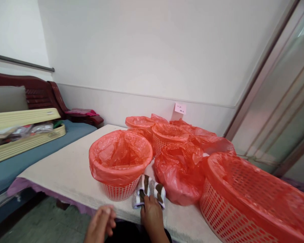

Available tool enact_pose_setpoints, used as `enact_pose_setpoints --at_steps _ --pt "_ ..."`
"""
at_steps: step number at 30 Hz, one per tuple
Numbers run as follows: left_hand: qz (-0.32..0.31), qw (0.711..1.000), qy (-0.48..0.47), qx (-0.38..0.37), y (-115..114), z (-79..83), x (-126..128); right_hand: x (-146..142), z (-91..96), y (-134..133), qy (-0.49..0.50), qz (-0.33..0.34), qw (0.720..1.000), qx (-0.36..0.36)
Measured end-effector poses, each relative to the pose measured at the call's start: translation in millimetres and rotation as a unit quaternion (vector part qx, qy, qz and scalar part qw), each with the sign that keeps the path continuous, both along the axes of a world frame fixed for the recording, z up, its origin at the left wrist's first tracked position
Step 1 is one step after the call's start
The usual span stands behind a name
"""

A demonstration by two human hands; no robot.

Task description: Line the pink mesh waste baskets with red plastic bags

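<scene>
Head view: where does the cloth (148, 184) lie?

On the bench (66, 168), near the front edge, just beside the small basket (119, 192) and the red bag (182, 189), between the two.

And the hands?

The right hand (153, 214) is on the near side of the cloth, fingers over a dark fold. Its own back hides the grip, so I can't tell whether the thumb and fingers are clamped on it or only resting there. The left hand (101, 221) holds nothing; its thumb and fingers are apart and loosely curled, in front of the basket.

How would you handle the cloth well, then?

I'd take every layer of the fold together. It looks soft and thick, so pinching only the top layer could let it fall open.

Any use for the left hand?

Yes, I'd bring it to the cloth's left side to steady the bundle and keep its edges tucked.

What might get in the way?

The bag and the basket's liner (111, 175) look thin and loose, and would likely crumple or drag if brushed. I'd lift straight up before moving sideways, keeping the right wrist clear of the big basket (225, 209).
</scene>
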State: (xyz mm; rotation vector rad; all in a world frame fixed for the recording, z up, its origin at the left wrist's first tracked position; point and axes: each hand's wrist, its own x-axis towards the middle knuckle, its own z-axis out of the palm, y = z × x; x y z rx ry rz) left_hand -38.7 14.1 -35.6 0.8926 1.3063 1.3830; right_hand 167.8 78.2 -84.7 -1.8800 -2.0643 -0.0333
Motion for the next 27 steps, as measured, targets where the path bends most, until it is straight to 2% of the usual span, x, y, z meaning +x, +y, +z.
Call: enact_pose_setpoints --at_steps 3,5,8,12,17,22,27 --pt "0.060 0.991 -0.112 0.046 26.1 48.7 -30.2 -1.6 2.9 -1.1 0.011 -0.003 1.000 0.001" --pt "0.075 0.980 -0.176 0.053 38.9 79.7 -43.3 -2.0 3.4 -2.0 0.017 -0.005 1.000 0.003" --pt "0.076 0.975 -0.201 0.047 51.9 109.5 -51.1 -1.7 3.0 -3.7 0.026 -0.010 1.000 0.005" --pt "0.086 0.977 -0.183 0.072 62.6 126.4 -50.8 -0.8 3.2 -5.4 0.037 -0.008 0.999 0.004" --pt "0.115 0.973 -0.136 0.144 74.5 146.1 -54.2 -0.7 4.5 -5.2 0.037 -0.007 0.999 0.005" --pt "0.134 0.973 0.025 0.185 82.2 155.7 -56.0 -1.7 4.9 -5.2 0.028 -0.012 1.000 0.008" --pt "0.109 0.952 0.204 0.201 80.7 154.2 -59.7 -0.8 4.4 -3.9 0.038 -0.006 0.999 0.000"
